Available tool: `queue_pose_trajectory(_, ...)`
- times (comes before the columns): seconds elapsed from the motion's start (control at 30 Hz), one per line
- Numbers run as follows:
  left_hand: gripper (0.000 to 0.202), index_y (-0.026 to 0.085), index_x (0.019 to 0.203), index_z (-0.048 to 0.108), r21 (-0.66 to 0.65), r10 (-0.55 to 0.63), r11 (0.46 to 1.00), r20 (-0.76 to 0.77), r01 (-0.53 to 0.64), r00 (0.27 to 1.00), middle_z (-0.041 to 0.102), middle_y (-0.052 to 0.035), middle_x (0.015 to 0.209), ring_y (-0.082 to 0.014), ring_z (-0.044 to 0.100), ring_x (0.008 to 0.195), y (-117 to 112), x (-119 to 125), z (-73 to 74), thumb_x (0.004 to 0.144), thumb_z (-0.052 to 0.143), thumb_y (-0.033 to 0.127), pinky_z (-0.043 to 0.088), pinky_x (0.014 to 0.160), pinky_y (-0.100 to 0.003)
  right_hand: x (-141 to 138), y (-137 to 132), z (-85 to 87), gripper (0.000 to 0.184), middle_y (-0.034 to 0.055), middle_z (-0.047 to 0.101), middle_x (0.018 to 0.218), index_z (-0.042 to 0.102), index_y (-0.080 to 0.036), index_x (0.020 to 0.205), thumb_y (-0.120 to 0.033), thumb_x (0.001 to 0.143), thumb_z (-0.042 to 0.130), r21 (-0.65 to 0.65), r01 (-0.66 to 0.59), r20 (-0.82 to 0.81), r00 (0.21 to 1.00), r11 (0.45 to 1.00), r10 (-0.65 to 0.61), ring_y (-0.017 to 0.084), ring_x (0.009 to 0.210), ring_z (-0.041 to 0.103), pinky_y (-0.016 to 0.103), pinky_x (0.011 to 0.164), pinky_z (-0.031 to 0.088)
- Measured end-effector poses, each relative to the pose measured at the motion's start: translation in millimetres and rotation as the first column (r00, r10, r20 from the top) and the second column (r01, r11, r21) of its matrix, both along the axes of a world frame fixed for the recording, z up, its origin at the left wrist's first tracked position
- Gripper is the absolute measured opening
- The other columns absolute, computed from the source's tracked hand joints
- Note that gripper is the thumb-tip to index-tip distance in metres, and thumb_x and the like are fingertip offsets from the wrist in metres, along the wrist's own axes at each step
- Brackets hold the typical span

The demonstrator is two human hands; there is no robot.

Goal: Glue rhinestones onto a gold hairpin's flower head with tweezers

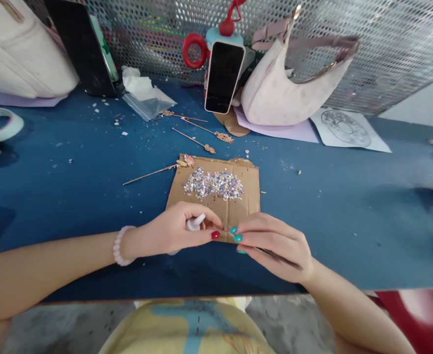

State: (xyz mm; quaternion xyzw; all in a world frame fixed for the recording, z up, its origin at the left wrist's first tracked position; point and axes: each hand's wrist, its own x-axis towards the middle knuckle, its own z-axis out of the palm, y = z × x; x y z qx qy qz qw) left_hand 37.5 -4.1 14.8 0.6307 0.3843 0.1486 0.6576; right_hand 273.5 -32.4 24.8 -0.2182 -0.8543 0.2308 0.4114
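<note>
My left hand (pixel 181 230) is curled round a small white bottle (pixel 195 223) at the near edge of a brown cardboard sheet (pixel 247 189). My right hand (pixel 275 246) pinches a thin metal tool (pixel 275 254), its fingertips meeting my left thumb. A heap of small glittery pieces (pixel 214 185) lies on the cardboard just beyond both hands. A gold hairpin (pixel 157 171) rests at the cardboard's far left corner.
Two more gold hairpins (pixel 201 132) lie farther back on the blue table (pixel 349 206). A propped phone (pixel 223 76), a pale handbag (pixel 286 91), a clear plastic bag (pixel 146 101) and a printed sheet (pixel 347 129) stand along the perforated metal back wall.
</note>
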Motion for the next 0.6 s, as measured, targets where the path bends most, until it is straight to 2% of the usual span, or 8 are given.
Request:
queue_pose_trajectory(0.07,0.026,0.017,0.095,0.068,-0.057,-0.009,0.998,0.008,0.009,1.0,0.065,0.0005,0.072,-0.0089,0.055,0.057,1,1,-1.6,0.084,0.066,0.04,0.042,0.053,-0.02,0,0,-1.5,0.02,0.0129,0.07,0.096,0.066,-0.011,0.104,-0.006,0.086,0.061,0.011,-0.022,0.024,0.999,1.0,0.022,0.017,0.087,0.069,0.032,0.076,0.06)
queue_pose_trajectory(0.2,0.02,0.016,0.081,0.065,-0.114,-0.028,0.993,-0.004,0.027,1.0,0.063,0.0015,0.066,-0.0075,0.054,0.054,2,1,-1.6,0.083,0.067,0.036,0.041,0.05,-0.017,-1,1,-2.6,0.015,0.0141,0.073,0.094,0.068,-0.009,0.099,-0.009,0.089,0.056,0.119,-0.071,0.101,0.993,0.99,0.059,0.019,0.09,0.07,0.033,0.075,0.061)
queue_pose_trajectory(0.37,0.021,0.016,0.079,0.063,-0.136,-0.106,0.986,-0.027,0.101,0.994,0.061,0.0027,0.064,-0.0076,0.055,0.054,5,-1,0.9,0.082,0.071,0.035,0.04,0.05,-0.017,-4,3,5.1,0.023,0.0098,0.076,0.085,0.07,-0.011,0.087,-0.011,0.094,0.049,0.274,-0.071,0.197,0.98,0.959,0.016,0.017,0.082,0.071,0.03,0.072,0.062)
queue_pose_trajectory(0.5,0.017,0.016,0.083,0.061,-0.132,-0.156,0.98,-0.038,0.15,0.987,0.06,0.0036,0.066,-0.0075,0.055,0.056,6,-3,3.3,0.084,0.067,0.032,0.04,0.052,-0.017,-6,4,8.5,0.023,0.0091,0.076,0.082,0.07,-0.011,0.083,-0.01,0.093,0.05,0.295,-0.073,0.188,0.982,0.953,0.017,0.017,0.077,0.072,0.03,0.07,0.062)
queue_pose_trajectory(0.6,0.017,0.017,0.084,0.058,-0.137,-0.166,0.978,-0.058,0.157,0.984,0.057,0.0045,0.066,-0.0073,0.053,0.055,7,-2,8.1,0.089,0.06,0.033,0.04,0.053,-0.018,-5,2,7.6,0.022,0.0097,0.075,0.084,0.07,-0.011,0.086,-0.01,0.093,0.049,0.249,-0.066,0.157,0.987,0.966,0.027,0.018,0.08,0.072,0.03,0.072,0.062)
